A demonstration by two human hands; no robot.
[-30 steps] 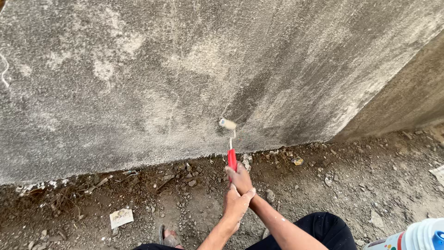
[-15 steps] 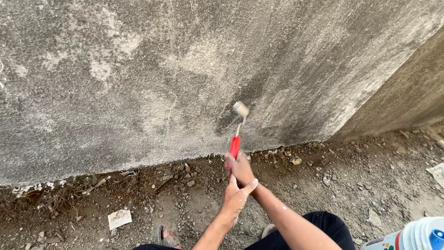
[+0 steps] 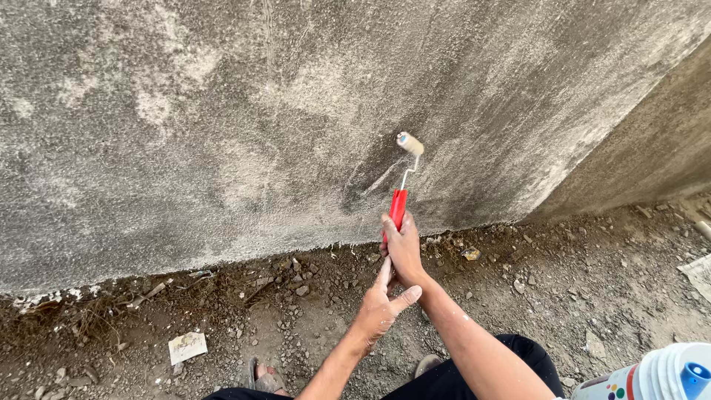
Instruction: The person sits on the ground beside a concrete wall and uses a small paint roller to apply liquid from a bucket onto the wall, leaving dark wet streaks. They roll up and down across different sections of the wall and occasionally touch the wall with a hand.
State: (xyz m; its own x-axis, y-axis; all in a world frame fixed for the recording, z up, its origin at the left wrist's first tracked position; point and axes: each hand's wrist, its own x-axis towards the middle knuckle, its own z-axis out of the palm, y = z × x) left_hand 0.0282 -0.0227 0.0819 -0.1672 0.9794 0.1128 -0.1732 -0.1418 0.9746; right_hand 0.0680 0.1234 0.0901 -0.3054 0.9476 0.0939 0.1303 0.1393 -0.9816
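Small paint roller [image 3: 404, 174] with a red plastic handle, thin bent wire frame and short cream sleeve, pressed against the rough grey concrete wall [image 3: 222, 126] low down, sleeve flat on a darker, damp-looking patch. Right hand [image 3: 404, 248] wrapped fully around the lower end of the handle, fingers closed tight, arm stretched forward for reach from a crouch. Left hand [image 3: 379, 307] just behind, loosely open, holding nothing, fingers touching the right wrist as if steadying it. Dirt ground [image 3: 518, 296] strewn with stones below; white plastic bucket [image 3: 659, 378] near the right knee, within easy reach.
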